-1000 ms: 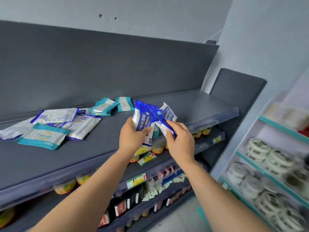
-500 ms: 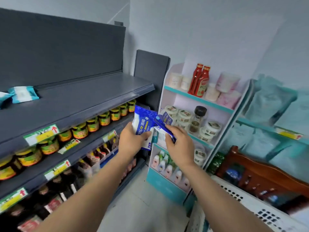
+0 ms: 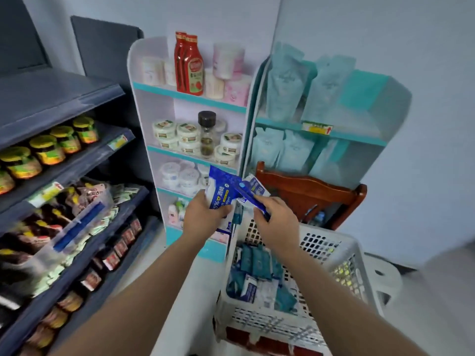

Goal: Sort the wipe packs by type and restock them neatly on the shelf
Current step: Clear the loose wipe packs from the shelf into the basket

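A blue pack is held mid-frame, the left hand curled round its lower half. Just at 3 o'clock of it, touching it, a second pack is pinched by the right hand between thumb and fingers. At 5 o'clock of the hands a white basket holds more packs, teal and white, lying loose. The chair stands behind the basket at 3 o'clock. A dark shelf with jars runs at 9 o'clock; the white-teal rack is at 12 o'clock.
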The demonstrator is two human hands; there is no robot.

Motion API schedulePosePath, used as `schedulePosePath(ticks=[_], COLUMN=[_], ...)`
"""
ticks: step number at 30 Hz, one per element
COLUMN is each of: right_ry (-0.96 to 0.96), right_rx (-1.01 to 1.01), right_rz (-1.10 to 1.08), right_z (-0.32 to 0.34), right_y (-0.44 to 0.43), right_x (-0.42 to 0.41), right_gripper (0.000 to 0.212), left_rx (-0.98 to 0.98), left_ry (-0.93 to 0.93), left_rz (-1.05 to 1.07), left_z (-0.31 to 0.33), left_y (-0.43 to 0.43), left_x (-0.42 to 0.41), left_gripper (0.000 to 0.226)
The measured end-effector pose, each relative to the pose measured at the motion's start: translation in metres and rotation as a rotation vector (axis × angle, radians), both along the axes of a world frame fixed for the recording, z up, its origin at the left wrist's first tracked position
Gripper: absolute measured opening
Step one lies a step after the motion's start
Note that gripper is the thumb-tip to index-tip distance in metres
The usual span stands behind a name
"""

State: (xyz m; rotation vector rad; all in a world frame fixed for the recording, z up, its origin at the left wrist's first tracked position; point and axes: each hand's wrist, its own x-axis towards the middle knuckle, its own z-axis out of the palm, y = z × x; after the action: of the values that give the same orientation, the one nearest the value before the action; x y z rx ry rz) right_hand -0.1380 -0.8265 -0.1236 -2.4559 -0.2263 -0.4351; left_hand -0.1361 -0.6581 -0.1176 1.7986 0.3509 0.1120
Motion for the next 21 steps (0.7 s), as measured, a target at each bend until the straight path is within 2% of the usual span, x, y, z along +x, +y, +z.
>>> schedulePosePath(ticks=[8, 15, 21], right_ry=[0.301, 0.662, 0.867], right_rx=[-0.114, -0.19, -0.191], right_rz=[-0.102, -0.08, -0.075], right_z=[-0.057, -0.124, -0.199], right_y=[-0.07, -0.103, -0.119], right_x=[0.012, 0.029, 0.028], right_gripper=[0.034, 0.026, 0.026], left_rx=[0.201, 0.427, 0.624], left_ry=[0.193, 0.484, 0.642], left_rz=[-0.249, -0.562, -0.72], left_z=[-0.063, -0.141, -0.21], left_y=[-0.064, -0.095, -0.118], left_x=[0.033, 0.065, 0.069], left_gripper=[0.033, 0.056, 0.062])
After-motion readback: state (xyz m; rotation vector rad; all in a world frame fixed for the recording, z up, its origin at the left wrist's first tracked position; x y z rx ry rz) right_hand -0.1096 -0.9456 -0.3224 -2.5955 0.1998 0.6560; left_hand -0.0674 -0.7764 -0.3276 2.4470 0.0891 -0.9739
